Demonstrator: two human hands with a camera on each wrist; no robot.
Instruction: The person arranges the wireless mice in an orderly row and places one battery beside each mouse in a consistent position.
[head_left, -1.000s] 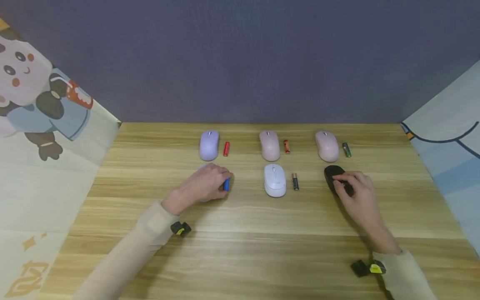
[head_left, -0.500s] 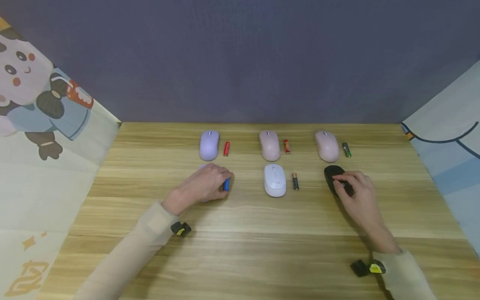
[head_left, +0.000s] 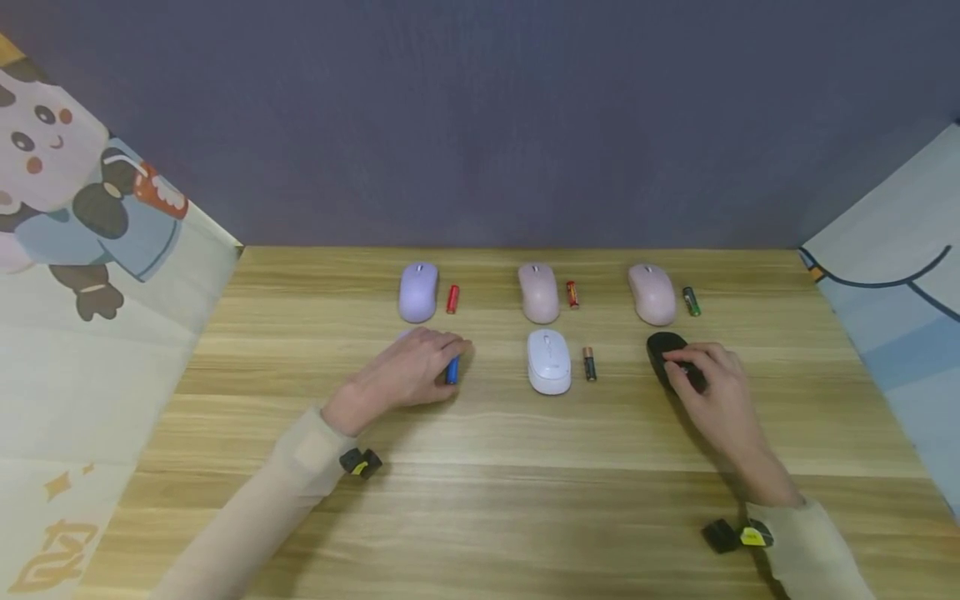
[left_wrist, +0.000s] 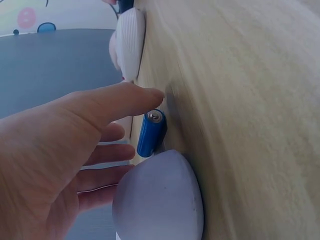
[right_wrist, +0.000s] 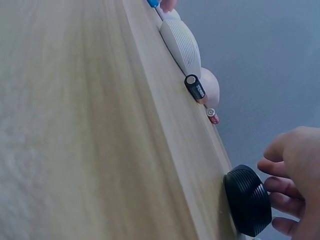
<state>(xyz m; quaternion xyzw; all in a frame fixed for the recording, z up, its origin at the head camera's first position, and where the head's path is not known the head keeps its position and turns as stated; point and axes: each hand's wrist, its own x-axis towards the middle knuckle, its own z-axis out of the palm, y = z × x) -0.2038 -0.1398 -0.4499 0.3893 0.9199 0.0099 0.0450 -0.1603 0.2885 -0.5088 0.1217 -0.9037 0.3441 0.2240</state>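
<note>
A blue battery [head_left: 452, 370] lies beside a purple mouse [left_wrist: 157, 200], which the left hand [head_left: 405, 367] mostly covers in the head view. In the left wrist view, the thumb reaches past the battery's near end and the other fingers are spread at its far side, not curled round it. At the right, a black mouse [head_left: 667, 350] lies partly under the right hand [head_left: 716, 400]. Its thumb and index finger bend loosely over the mouse. Seen from the right wrist, the fingers [right_wrist: 282, 186] are beside or just above the black mouse; whether they touch it I cannot tell.
A white mouse [head_left: 549, 362] with a dark battery [head_left: 589, 364] lies between the hands. Behind are a purple mouse [head_left: 417, 292] and two pink mice, including one in the middle [head_left: 538, 293], each with a battery to its right. A dark panel [head_left: 517, 125] borders the wooden table [head_left: 525, 500].
The left index finger has shifted slightly to the right, away from the blue battery. The view has tilted a little. The right hand has hardly moved.
</note>
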